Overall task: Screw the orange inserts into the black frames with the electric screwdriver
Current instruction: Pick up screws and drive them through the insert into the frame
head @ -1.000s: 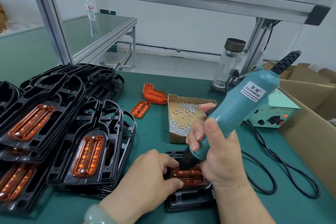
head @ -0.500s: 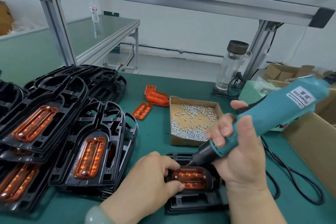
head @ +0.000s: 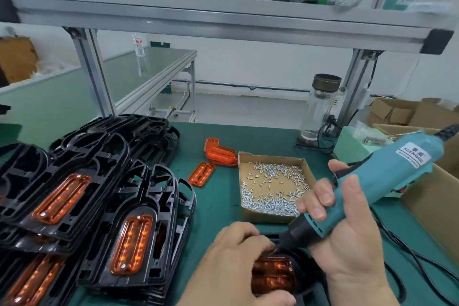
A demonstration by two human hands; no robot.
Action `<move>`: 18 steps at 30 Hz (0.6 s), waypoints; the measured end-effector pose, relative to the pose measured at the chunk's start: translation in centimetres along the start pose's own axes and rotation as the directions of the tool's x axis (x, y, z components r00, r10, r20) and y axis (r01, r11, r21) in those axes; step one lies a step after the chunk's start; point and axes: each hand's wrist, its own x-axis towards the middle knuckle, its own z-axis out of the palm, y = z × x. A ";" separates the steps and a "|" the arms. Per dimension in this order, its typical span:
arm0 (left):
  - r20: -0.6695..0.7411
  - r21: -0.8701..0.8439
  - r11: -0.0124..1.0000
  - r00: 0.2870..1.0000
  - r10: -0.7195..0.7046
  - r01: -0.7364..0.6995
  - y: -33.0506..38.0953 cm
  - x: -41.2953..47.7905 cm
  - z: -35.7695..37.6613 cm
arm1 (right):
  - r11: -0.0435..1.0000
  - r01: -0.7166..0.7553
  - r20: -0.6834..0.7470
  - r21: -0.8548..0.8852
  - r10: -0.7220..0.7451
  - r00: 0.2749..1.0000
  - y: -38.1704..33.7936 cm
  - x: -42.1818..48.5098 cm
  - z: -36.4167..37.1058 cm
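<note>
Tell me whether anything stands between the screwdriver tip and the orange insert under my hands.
Nothing visible does. The screwdriver, gripped by the right hand, has its tip down at the far edge of the orange insert. The left hand holds that insert right beside the tip, not under it.

Right hand [head: 347, 241] grips electric screwdriver [head: 387, 176] (tilted), tip at orange insert [head: 273, 274].

Green bench [head: 218, 208]: frame stacks [head: 134, 228], loose inserts [head: 219, 155], screw box [head: 273, 186].
</note>
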 end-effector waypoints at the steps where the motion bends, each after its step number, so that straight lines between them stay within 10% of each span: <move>1: -0.024 -0.015 0.999 0.999 0.036 -0.037 0.2 0.1 0.2 | 1.000 0.000 -0.005 0.001 0.000 1.000 0.0 0.0 0.0; 4: -0.065 0.293 0.935 0.972 0.226 -0.198 0.1 1.0 1.1 | 1.000 -0.001 -0.013 0.017 0.001 1.000 -0.4 0.1 -0.1; 9: -0.072 0.361 0.924 0.984 0.165 -0.129 2.5 1.1 0.7 | 0.878 -0.149 0.182 0.454 0.073 0.981 -0.2 0.4 -1.3; 14: 0.045 0.453 0.891 0.997 -0.060 0.033 3.9 0.0 -0.9 | 0.806 -0.250 0.196 0.537 0.168 0.966 -1.1 0.4 -0.6; 18: -0.174 0.480 0.866 0.983 -0.062 0.140 3.9 -1.2 -3.8 | 0.778 -0.268 0.231 0.568 0.162 0.959 -1.8 0.5 -0.7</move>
